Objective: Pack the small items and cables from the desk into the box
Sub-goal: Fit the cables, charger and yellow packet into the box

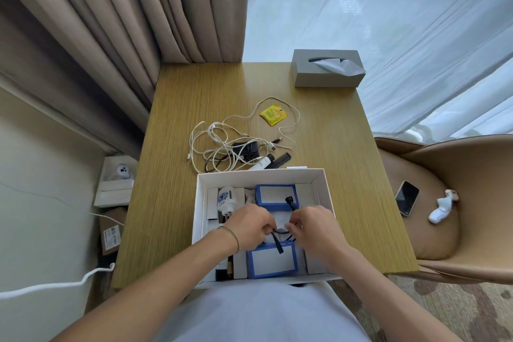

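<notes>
A white cardboard box (200,203) stands open at the desk's near edge. Inside it, my left hand (249,226) and my right hand (312,226) both pinch a short black cable (279,244) whose plugs stick out above and below the hands. The box also holds two blue-edged packets (273,259) and a white bottle with a blue pattern (226,200). Beyond the box on the desk lie tangled white cables (213,144), a black adapter (245,148), a white tube (261,165), a black comb (280,161) and a yellow sachet (273,114).
A grey tissue box (326,69) stands at the desk's far right corner. A tan chair (458,175) on the right carries a phone (406,197) and a white object (442,207). Small boxes and a white cord (55,284) lie on the floor at left. Curtains hang behind.
</notes>
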`<state>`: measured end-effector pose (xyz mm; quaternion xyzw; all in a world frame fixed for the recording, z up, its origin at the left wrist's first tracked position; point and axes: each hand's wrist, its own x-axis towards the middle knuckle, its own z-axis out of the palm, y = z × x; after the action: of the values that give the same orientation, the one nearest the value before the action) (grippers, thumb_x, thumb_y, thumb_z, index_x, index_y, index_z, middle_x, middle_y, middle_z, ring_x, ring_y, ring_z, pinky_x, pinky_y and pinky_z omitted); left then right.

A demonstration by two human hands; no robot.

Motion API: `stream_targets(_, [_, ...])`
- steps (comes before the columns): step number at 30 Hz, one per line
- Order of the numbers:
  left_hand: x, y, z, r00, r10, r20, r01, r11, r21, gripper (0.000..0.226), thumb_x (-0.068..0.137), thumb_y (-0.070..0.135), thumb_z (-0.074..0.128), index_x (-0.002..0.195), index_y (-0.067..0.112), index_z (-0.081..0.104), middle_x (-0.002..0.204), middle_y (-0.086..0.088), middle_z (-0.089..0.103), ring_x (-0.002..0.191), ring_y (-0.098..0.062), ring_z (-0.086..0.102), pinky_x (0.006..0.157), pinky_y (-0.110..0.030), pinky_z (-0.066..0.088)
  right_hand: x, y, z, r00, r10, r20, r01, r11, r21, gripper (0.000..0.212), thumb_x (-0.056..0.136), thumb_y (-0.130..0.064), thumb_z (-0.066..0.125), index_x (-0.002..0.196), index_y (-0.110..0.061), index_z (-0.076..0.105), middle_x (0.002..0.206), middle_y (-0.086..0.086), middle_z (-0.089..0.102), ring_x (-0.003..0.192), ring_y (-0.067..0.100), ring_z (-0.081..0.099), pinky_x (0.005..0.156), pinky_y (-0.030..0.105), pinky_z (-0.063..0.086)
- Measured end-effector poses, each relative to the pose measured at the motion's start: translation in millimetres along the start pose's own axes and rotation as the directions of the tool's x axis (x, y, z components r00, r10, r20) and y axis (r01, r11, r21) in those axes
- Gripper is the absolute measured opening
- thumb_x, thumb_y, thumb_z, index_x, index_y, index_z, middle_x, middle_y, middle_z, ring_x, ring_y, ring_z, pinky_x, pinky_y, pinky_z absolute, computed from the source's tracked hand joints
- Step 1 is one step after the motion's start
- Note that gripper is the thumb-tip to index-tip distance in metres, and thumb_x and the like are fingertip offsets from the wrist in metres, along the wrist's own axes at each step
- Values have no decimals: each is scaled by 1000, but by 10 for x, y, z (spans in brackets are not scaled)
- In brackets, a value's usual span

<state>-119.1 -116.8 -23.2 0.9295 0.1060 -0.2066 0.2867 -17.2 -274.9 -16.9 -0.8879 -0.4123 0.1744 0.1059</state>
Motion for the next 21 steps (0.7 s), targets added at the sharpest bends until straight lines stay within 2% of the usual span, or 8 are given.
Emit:
stream_targets(4, [16, 50, 81, 995, 0, -98, 2, 1000, 18, 25, 96, 13, 57, 114, 19, 72, 108, -3, 73, 101, -22, 62, 89, -33, 51, 121, 3, -15, 998, -48, 40, 52, 994, -93, 12, 88, -16, 64, 86, -18, 75, 87, -1, 72, 80, 20, 64, 67, 28, 47])
stream_targets(6, [-14, 76, 147, 988, 35, -149, -24, 997, 75, 27, 97, 12, 54, 116, 17, 72, 114, -4, 68, 104, -24, 58, 89, -33, 48, 177, -14, -23, 994, -83, 74, 91, 989, -113, 10, 87, -10, 62, 91, -15, 70, 87, 2, 70, 79, 23, 61, 67, 31, 48])
stream_targets(9, [-95, 85, 213, 965, 65, -255, -22, 986, 167, 28, 95, 13, 56, 117, 18, 73, 116, -4, 54, 110, -24, 48, 80, -34, 48, 220, -21, -6, 991, -112, 66, 119, 986, -114, 22, 85, -6, 63, 102, -13, 51, 80, 5, 66, 68, 26, 51, 58, 37, 43])
stream_targets(11, [-147, 57, 214, 952, 59, -300, -8, 986, 168, 26, 94, 13, 57, 115, 18, 72, 112, -3, 54, 106, -23, 50, 75, -33, 49, 242, -35, 8, 989, -130, 69, 138, 982, -126, 26, 84, -3, 62, 103, -13, 47, 74, 5, 61, 64, 26, 46, 55, 38, 41])
stream_targets(13, [-185, 22, 172, 941, 40, -336, -6, 995, 101, 24, 96, 16, 57, 114, 19, 71, 109, -1, 58, 100, -21, 57, 77, -35, 53, 263, -50, 33, 984, -156, 86, 168, 974, -151, 26, 81, 0, 62, 98, -13, 46, 68, 3, 53, 62, 25, 43, 53, 37, 38])
stream_targets(15, [-203, -17, 136, 930, 34, -366, -9, 997, 70, 21, 96, 18, 57, 112, 22, 69, 107, 2, 60, 96, -19, 60, 77, -34, 54, 282, -65, 79, 976, -177, 127, 198, 965, -175, 27, 80, 2, 62, 98, -13, 49, 69, 3, 54, 63, 26, 46, 53, 37, 39])
stream_targets(18, [-204, -45, 132, 915, 42, -401, -15, 998, 69, 22, 93, 19, 62, 114, 22, 68, 108, 2, 61, 96, -18, 60, 75, -34, 54, 288, -84, 157, 949, -238, 207, 278, 942, -188, 29, 82, -1, 61, 109, -13, 56, 85, 8, 67, 78, 28, 56, 59, 36, 42])
stream_targets(21, [-170, -54, 188, 923, 51, -381, -19, 996, 89, 27, 90, 17, 63, 117, 20, 66, 113, 0, 60, 99, -20, 59, 77, -35, 55, 299, -93, 187, 932, -280, 229, 322, 930, -177, 26, 83, -2, 62, 108, -13, 60, 95, 6, 69, 88, 26, 58, 67, 34, 46])
